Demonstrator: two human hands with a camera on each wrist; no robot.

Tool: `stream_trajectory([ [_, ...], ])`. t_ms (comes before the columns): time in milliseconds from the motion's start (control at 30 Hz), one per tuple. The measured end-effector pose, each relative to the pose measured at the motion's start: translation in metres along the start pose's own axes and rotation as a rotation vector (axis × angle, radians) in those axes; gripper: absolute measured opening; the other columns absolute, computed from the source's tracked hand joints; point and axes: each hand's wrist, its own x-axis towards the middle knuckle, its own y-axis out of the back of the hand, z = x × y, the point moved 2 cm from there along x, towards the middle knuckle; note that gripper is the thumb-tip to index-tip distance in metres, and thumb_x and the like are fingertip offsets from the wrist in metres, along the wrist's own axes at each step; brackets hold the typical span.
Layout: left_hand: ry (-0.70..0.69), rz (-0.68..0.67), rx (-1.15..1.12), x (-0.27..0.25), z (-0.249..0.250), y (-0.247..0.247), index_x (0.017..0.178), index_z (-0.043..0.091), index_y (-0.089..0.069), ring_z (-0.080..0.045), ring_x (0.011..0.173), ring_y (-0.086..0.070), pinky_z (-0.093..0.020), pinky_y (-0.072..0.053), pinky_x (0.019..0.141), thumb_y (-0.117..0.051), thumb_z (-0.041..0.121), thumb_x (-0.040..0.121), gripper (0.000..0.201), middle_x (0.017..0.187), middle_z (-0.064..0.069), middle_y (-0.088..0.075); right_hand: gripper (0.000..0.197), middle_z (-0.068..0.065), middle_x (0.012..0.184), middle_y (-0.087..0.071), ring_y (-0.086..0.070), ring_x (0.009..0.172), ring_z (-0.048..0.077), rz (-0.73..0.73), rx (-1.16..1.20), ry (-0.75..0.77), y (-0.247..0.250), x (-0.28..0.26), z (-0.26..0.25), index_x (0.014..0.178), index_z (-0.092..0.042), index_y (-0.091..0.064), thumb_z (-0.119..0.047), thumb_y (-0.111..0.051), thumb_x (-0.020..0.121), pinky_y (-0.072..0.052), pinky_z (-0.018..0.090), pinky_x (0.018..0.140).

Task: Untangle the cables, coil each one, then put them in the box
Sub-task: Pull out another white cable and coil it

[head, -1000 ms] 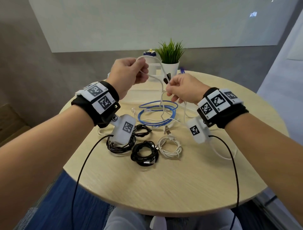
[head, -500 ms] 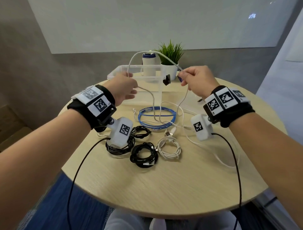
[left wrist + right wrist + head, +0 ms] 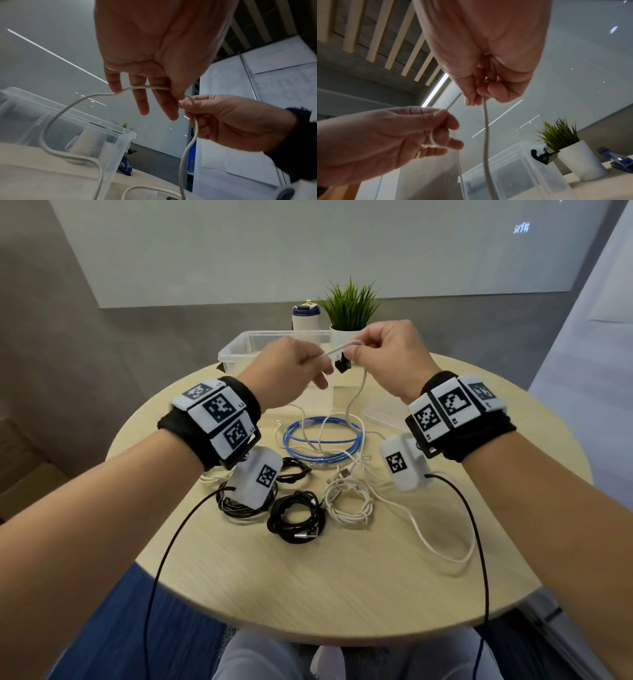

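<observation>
Hands closed together, left hand [image 3: 291, 364] ring — wrist view only, white cable [image 3: 51, 121]

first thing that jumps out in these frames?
Both hands, left and right, raised close together over the round table, pinching one white cable that hangs down to the tabletop. Below them lie a blue cable loop, black coiled cables and a white coil. Behind the hands stands the clear box, with a potted plant past it.
</observation>
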Motion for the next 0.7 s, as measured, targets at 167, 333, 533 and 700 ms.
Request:
stream_trajectory([
  [167, 0.009, 0.191, -0.457, -0.002, 0.013, 0.017, 0.082, 0.017, -0.063, 0.004, 0.055, -0.057, -0.004, -0.036, 0.047, -0.047, 0.019, 0.099, 0.024, 0.076, 0.000, -0.067, 0.006, -0.007, 0.067, -0.060, -0.053, 0.061, 0.004, -0.155, -0.104, -0.118, -0.014, -0.008, 0.021, 0.082, -0.013, -0.067, -0.013, -0.065, 0.087, -0.044, 0.020, 0.063],
  [333, 0.082, 0.314, -0.704, 0.000, 0.016, 0.038, 0.080, 0.024, -0.057, -0.006, 0.069, -0.064, -0.018, -0.043, 0.057, -0.042, 0.026, 0.101, 0.026, 0.071, 0.009, -0.068, 0.003, -0.006, 0.070, -0.058, -0.055, 0.072, 0.013, -0.263, -0.245, -0.161, -0.016, -0.012, 0.042, 0.083, -0.016, -0.068, -0.017, -0.068, 0.085, -0.045, 0.028, 0.073],
  [533, 0.225, 0.430, -0.816, 0.002, -0.003, 0.059, 0.081, 0.026, -0.056, -0.008, 0.077, -0.064, -0.029, -0.046, 0.070, -0.040, 0.032, 0.100, 0.025, 0.079, 0.011, -0.068, 0.017, 0.000, 0.079, -0.065, -0.057, 0.076, 0.014, -0.272, -0.291, -0.268, -0.001, -0.011, 0.058, 0.084, -0.016, -0.069, -0.026, -0.057, 0.093, -0.045, 0.029, 0.078],
  [700, 0.490, 0.203, -0.477, -0.004, -0.036, 0.048, 0.105, 0.023, -0.063, -0.014, 0.091, -0.055, -0.039, -0.044, 0.091, -0.046, 0.027, 0.095, 0.020, 0.110, 0.002, -0.065, 0.028, -0.003, 0.048, -0.054, -0.054, 0.048, 0.016, 0.010, 0.245, -0.332, 0.013, -0.003, 0.048, 0.080, -0.018, -0.058, -0.028, -0.042, 0.100, -0.051, 0.029, 0.056],
])
